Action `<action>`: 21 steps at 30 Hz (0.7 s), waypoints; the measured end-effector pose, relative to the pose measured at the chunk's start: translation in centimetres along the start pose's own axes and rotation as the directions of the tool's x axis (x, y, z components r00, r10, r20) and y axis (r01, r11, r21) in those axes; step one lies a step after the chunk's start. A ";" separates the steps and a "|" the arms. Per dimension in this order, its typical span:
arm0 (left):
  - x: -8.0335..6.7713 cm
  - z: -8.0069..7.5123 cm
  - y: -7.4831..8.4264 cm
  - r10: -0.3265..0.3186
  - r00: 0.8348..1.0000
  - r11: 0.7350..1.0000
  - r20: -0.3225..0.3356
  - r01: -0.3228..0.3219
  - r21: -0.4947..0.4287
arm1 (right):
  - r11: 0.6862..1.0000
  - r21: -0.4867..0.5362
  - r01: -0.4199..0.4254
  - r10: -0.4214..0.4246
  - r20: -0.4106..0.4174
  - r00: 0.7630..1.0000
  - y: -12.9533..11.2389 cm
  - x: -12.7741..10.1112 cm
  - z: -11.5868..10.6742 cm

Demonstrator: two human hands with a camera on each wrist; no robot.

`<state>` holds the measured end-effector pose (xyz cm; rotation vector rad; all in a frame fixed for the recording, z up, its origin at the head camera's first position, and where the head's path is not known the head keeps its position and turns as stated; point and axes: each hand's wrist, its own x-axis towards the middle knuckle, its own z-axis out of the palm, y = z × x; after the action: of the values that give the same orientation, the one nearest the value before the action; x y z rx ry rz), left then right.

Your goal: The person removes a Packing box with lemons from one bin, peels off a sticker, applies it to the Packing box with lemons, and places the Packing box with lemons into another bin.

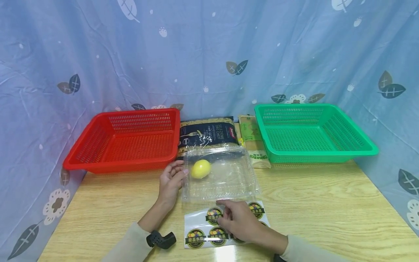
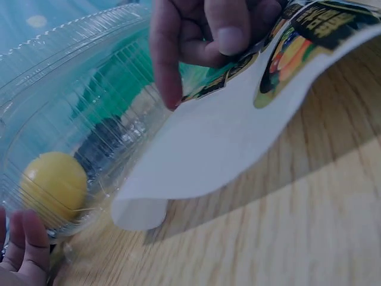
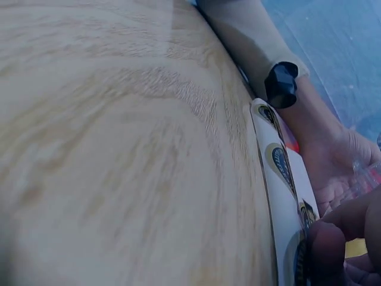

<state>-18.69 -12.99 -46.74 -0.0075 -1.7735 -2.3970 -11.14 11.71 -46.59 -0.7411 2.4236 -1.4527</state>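
Head view: my left hand point(image 1: 171, 181) rests relaxed, fingers nearly straight, against the left wall of the clear ribbed plastic clamshell box point(image 1: 229, 178).
Contents: one round, smooth yellow lemon point(image 1: 200, 169) sits inside at the left end.
Right hand point(image 1: 240, 221): fingers curled, pinching the glossy sticker sheet point(image 1: 204, 233), bent up off the wood-grain table point(image 1: 327, 203).
Stickers: round, dark-rimmed.

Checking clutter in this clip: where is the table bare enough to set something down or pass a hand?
Bare wood lies right of the clear box and sticker sheet, in front of the green basket, and left of the left hand, below the red basket. The centre is crowded: box, sheet, right hand, food packets.
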 end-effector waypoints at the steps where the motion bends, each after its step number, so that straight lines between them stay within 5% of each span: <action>1: 0.0 0.0 0.0 -0.002 1.000 1.000 0.001 0.002 -0.003 | 1.000 -0.018 0.000 0.000 -0.007 1.000 0.0 0.1 0.1; 21: -0.1 -0.1 0.3 -0.040 0.999 0.999 0.019 0.041 -0.032 | 0.996 -0.089 0.026 -0.032 -0.067 0.997 -0.2 0.1 0.5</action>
<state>-18.59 -13.17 -46.46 0.0021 -1.7589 -2.4617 -10.98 11.20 -46.68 -0.7604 2.5533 -1.4118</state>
